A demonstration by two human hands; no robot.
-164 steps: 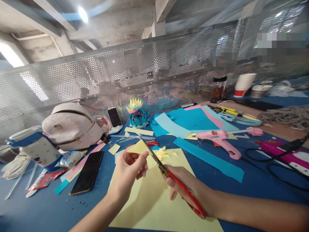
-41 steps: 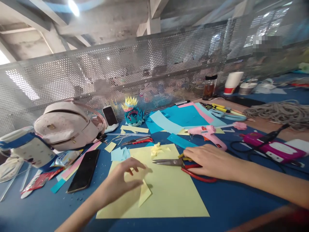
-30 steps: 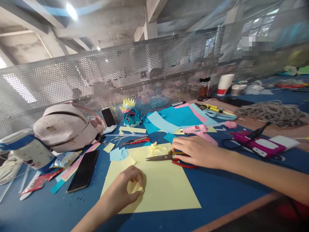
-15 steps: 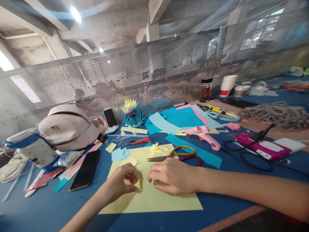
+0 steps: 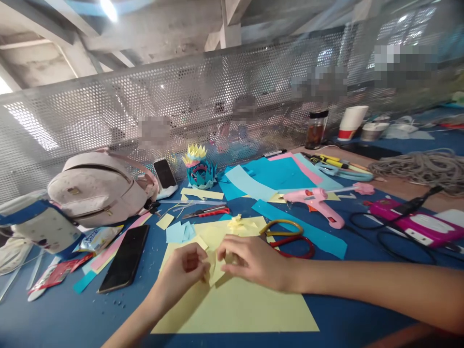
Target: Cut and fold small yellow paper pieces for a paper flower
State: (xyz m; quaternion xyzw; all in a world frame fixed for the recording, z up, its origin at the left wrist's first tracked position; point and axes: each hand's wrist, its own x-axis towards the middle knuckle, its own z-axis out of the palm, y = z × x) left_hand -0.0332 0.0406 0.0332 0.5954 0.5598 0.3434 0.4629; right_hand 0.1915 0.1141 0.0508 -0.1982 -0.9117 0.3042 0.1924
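Note:
Over a large pale yellow sheet [image 5: 250, 311], my left hand [image 5: 183, 268] pinches a small yellow paper piece [image 5: 216, 273] between thumb and fingers. Its far side meets the bent fingers of my right hand [image 5: 253, 261], which close on it as well. Just beyond the right hand lie scissors [image 5: 300, 232] with one yellow and one red handle loop; that hand hides their blades. A little pile of folded yellow paper bits [image 5: 237, 223] rests at the sheet's far edge, with light blue paper squares [image 5: 180, 232] to its left.
A pink glue gun [image 5: 319, 203] lies at right, before a magenta power strip [image 5: 416, 223] with black cables. At left are a black phone [image 5: 125, 258] and a pale pink backpack [image 5: 97, 186]. A layered paper craft [image 5: 200, 171] stands at the back near red-handled cutters [image 5: 213, 211].
My right hand has come left to the left hand and now grips the yellow piece too. The piece, seen narrow before, now shows a flat face. The view has shifted slightly.

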